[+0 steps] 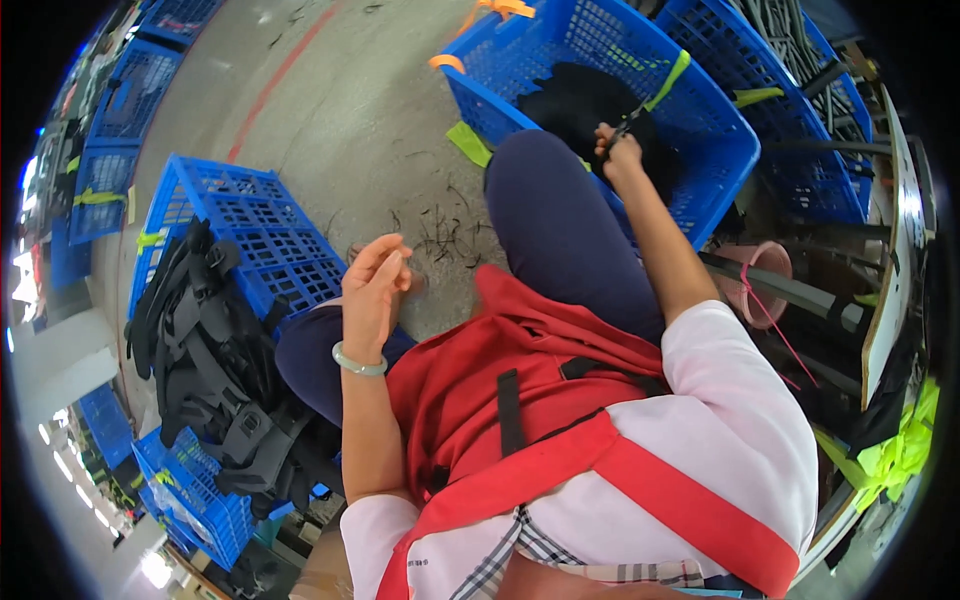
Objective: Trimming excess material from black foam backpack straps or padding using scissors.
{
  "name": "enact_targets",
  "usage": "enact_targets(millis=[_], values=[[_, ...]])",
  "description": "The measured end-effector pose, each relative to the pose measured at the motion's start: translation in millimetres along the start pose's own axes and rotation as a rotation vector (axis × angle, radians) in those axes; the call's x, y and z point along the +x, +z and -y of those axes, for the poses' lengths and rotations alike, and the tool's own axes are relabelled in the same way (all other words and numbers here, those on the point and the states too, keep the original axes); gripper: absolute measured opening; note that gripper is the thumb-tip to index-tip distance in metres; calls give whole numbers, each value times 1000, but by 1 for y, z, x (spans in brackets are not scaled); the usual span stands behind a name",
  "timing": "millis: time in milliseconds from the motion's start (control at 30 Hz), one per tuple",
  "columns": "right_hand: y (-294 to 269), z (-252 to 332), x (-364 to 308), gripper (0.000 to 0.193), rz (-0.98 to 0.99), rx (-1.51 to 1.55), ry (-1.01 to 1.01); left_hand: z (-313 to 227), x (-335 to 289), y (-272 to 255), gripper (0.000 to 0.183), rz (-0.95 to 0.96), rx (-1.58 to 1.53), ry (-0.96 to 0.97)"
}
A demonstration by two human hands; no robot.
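My right hand (622, 152) reaches out over a blue plastic crate (735, 150) at the upper right. Its fingers are closed round a small dark pair of scissors (628, 122), whose blades point up and to the right. Below them, inside the crate, lies a heap of black pieces (575, 100); their exact kind is hard to make out. In front of my lap my left hand (375, 285) is raised with nothing in it, its fingers slightly bent and apart. Two short black straps (510, 412) show on the red apron (450, 370) across my lap.
A blue crate (275, 215) stands at my left, with black buckled straps (225, 390) piled beside it. More blue crates (105, 170) line the far left. Dark scraps (445, 235) litter the floor. At right are a pink bucket (768, 270) and yellow-green material (900, 445).
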State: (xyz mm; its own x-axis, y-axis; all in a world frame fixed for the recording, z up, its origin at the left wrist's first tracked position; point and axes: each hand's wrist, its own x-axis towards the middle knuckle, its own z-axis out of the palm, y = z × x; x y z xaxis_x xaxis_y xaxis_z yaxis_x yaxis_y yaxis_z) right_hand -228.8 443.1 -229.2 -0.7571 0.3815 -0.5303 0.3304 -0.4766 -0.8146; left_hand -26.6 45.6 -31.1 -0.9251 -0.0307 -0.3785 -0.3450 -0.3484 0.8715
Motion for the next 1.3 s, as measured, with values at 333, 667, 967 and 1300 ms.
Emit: enact_targets(millis=[333,667,967,1300], values=[[124,122,-163,16,683,-474,-390,-30,-24,-37,19,-225,134,394],[175,92,-228,20,994,-1090,-703,-68,-89,-240,28,-885,-198,637],[176,89,-216,17,947,-1146,-778,-102,-18,-311,18,-905,-510,455],[178,70,-267,15,1024,-885,-414,-10,-185,-158,22,-227,-667,754]])
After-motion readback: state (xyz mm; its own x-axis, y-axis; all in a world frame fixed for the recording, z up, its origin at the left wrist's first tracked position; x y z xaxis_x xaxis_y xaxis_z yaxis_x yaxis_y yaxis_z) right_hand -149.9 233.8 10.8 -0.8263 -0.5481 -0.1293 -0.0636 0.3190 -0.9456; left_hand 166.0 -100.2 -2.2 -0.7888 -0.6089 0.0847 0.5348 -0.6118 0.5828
